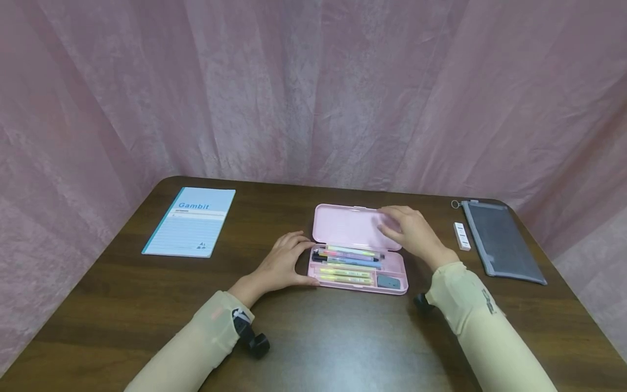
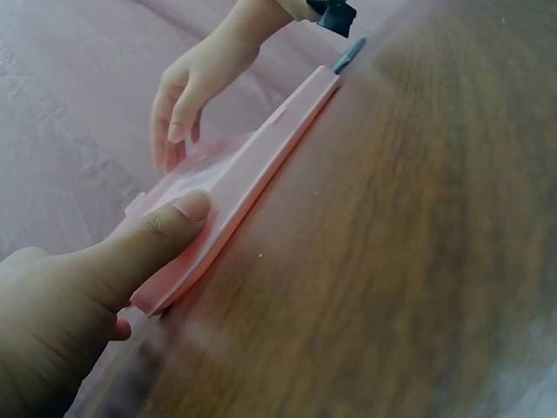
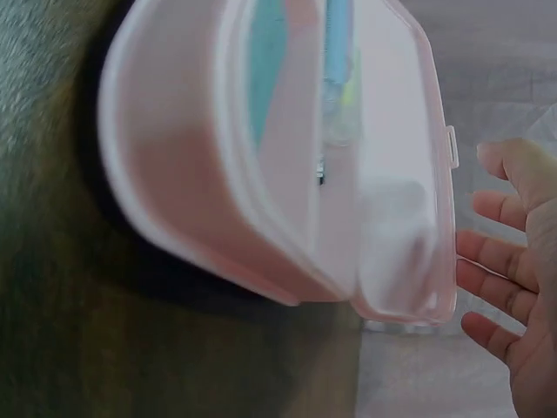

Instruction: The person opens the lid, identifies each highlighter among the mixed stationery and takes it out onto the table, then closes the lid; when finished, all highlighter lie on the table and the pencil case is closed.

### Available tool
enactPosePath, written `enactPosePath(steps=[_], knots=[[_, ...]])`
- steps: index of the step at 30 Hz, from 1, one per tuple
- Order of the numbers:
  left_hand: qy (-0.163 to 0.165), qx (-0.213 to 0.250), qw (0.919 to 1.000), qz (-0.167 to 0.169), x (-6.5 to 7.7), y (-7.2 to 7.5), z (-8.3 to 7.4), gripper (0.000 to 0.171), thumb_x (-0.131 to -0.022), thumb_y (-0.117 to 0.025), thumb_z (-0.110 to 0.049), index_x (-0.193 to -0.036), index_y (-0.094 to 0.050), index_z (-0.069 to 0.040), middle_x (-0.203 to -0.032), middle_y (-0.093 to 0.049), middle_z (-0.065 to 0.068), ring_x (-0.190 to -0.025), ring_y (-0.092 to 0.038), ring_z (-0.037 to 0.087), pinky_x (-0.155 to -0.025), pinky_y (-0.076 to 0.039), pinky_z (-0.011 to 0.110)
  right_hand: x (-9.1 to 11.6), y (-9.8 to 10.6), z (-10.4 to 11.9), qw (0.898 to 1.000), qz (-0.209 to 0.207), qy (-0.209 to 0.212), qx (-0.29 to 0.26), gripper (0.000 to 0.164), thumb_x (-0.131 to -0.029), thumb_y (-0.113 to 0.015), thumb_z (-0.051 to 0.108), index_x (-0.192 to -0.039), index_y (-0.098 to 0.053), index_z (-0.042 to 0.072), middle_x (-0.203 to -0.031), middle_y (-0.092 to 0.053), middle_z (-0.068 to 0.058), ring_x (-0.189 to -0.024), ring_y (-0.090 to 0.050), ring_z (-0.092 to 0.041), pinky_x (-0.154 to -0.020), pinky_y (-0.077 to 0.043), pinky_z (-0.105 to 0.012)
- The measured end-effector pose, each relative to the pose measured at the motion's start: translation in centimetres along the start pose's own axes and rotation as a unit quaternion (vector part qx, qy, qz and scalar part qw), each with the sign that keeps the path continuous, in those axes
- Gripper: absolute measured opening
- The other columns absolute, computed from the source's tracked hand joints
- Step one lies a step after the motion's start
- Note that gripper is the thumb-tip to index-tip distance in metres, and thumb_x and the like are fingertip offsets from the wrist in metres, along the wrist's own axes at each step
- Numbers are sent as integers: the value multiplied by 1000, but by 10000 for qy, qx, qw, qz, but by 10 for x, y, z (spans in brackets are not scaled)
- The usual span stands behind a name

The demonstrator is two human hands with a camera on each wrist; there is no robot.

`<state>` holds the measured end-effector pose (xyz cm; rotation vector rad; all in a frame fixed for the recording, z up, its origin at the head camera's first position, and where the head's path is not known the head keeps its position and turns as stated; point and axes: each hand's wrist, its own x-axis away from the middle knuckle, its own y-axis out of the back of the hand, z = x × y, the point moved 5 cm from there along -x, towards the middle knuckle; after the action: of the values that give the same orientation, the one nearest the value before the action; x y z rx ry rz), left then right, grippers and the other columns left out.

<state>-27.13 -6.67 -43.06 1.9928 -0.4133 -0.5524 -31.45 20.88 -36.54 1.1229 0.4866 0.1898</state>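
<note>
A pink pencil case (image 1: pixel 393 264) lies open on the table, its lid (image 1: pixel 345 224) folded back toward the curtain. Inside are several pens and yellow markers (image 1: pixel 345 274), plus a grey-blue eraser (image 1: pixel 388 281) in the right front compartment. My left hand (image 1: pixel 279 267) holds the case's left end, thumb at the front corner and fingers toward the back; in the left wrist view the thumb (image 2: pixel 165 231) presses its side wall. My right hand (image 1: pixel 413 231) is at the lid's right edge, and the right wrist view shows its fingers (image 3: pixel 500 252) loosely bent beside that edge, gripping nothing.
A light blue notebook (image 1: pixel 191 223) lies at the back left of the brown table (image 1: pixel 313 337). Toward the right are a small white block with dark marks (image 1: pixel 461 236) and a grey mesh zip pouch (image 1: pixel 504 239). A pink curtain (image 1: pixel 303 98) hangs behind the table.
</note>
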Motion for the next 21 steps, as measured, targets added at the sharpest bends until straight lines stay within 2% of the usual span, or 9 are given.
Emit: enactPosePath(steps=[6,12,15,21], knots=[[28,-32,10000,49,0,0,0,86,-65,-80,-60,-133,-55,-14,-136,-53,9,-141,-34,30,-119,-23,53,-2,-16,-10,9986,461,-178,-206,49,-92,-63,32,-133,-56,6,-137,-56,-17,-130,-47,-38,-111,-34,-56],[60,-76,9999,34,0,-1,-1,86,-64,-80,-61,-132,-56,-14,-136,-53,9,-141,-34,30,-119,-23,53,0,-30,-17,9929,908,-577,-507,59,-94,-56,47,-139,-50,9,-143,-50,-16,-136,-40,-39,-113,-30,-57],[30,-102,9999,-1,0,0,-1,86,-64,-81,-61,-131,-57,-14,-136,-53,9,-141,-34,30,-118,-23,53,1,-34,-18,9904,1066,-684,-556,64,-94,-52,53,-141,-48,9,-144,-49,-17,-137,-39,-40,-114,-29,-58],[-47,-206,9998,-45,-1,1,-1,89,-63,-80,-63,-133,-55,-14,-137,-52,9,-141,-34,30,-118,-24,53,2,-40,-21,9878,1232,-750,-592,66,-93,-53,54,-143,-45,10,-146,-47,-17,-138,-38,-40,-113,-29,-59]])
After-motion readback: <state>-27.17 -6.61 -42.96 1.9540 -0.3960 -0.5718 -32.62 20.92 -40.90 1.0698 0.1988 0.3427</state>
